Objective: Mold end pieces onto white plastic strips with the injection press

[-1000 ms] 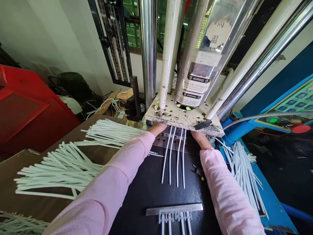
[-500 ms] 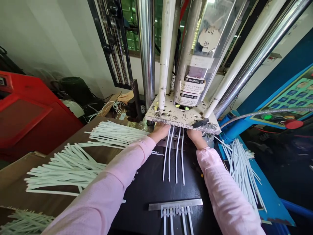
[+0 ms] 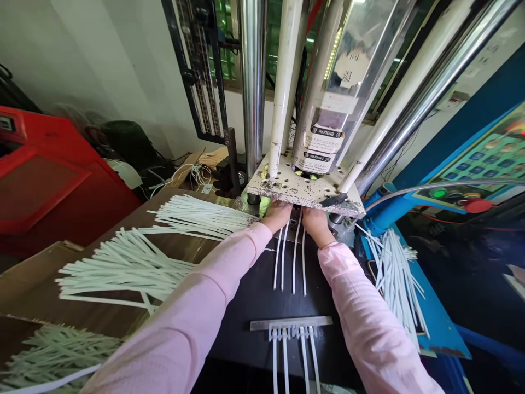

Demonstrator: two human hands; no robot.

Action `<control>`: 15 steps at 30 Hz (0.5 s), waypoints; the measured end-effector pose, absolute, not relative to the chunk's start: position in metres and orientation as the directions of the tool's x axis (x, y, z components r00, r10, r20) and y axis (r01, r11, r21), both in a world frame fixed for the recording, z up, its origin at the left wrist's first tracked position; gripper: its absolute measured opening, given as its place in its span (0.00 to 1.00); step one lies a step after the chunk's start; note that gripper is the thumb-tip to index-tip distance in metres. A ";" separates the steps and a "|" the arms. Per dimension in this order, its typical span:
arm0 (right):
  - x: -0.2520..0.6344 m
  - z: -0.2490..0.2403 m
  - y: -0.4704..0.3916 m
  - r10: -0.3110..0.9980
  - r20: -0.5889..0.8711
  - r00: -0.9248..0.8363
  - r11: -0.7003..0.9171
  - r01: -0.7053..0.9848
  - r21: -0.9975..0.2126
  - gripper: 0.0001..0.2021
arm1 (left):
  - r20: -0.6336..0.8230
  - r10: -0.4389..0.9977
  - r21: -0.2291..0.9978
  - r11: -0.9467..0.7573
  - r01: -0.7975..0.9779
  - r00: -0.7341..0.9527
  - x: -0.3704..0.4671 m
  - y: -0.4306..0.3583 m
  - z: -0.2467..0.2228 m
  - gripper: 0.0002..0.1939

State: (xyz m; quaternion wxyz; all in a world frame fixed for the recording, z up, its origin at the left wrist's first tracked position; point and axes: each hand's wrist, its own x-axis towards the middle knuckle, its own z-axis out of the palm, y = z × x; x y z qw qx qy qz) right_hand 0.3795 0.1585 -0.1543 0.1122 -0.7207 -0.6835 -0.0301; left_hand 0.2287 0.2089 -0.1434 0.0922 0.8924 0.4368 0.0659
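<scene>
Apparently, both hands (image 3: 279, 215) (image 3: 315, 223) touch white strips (image 3: 296, 257), fingertips hidden under the plate (image 3: 303, 190).

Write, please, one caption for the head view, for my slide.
Both hands, partly hidden, reach under the speckled plate; four white strips extend from beneath it over the black surface.

Glare streaks the upright polished steel column (image 3: 253, 82) beyond the fingers (image 3: 283, 208), which sit in shade under the speckled cream metal plate (image 3: 305, 190). Far right of them, the slanted green blue-buttoned control panel (image 3: 479, 164) looks stretched and soft.
</scene>
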 end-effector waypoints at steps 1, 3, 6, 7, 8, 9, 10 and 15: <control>0.380 -0.147 0.153 0.977 0.195 0.080 -0.058 0.992 -0.115 0.23 | 0.037 0.788 0.230 -0.606 0.762 0.615 0.223 0.208 -0.138 0.24; 0.384 -0.130 0.136 0.973 0.204 0.111 -0.089 0.989 -0.114 0.23 | 0.044 0.793 0.240 -0.599 0.764 0.608 0.208 0.203 -0.125 0.30; 0.389 -0.108 0.091 0.966 0.239 0.093 -0.060 0.988 -0.140 0.24 | 0.064 0.811 0.245 -0.578 0.778 0.582 0.176 0.178 -0.111 0.36; 0.391 -0.105 0.069 0.965 0.255 0.060 -0.017 0.985 -0.171 0.24 | 0.083 0.808 0.250 -0.583 0.773 0.583 0.162 0.163 -0.110 0.35; 0.393 -0.104 0.044 0.959 0.285 0.006 0.060 0.972 -0.225 0.24 | 0.111 0.801 0.258 -0.595 0.761 0.588 0.147 0.145 -0.112 0.34; 0.396 -0.106 0.016 0.949 0.313 -0.049 0.144 0.947 -0.289 0.24 | 0.148 0.790 0.270 -0.612 0.744 0.596 0.130 0.123 -0.115 0.33; 0.400 -0.109 -0.015 0.947 0.311 -0.082 0.191 0.920 -0.341 0.25 | 0.189 0.778 0.283 -0.628 0.725 0.600 0.111 0.099 -0.121 0.33; 0.412 -0.151 -0.159 0.990 0.139 0.008 0.047 0.921 -0.387 0.36 | 0.266 0.777 0.257 -0.628 0.735 0.571 0.024 -0.016 -0.158 0.54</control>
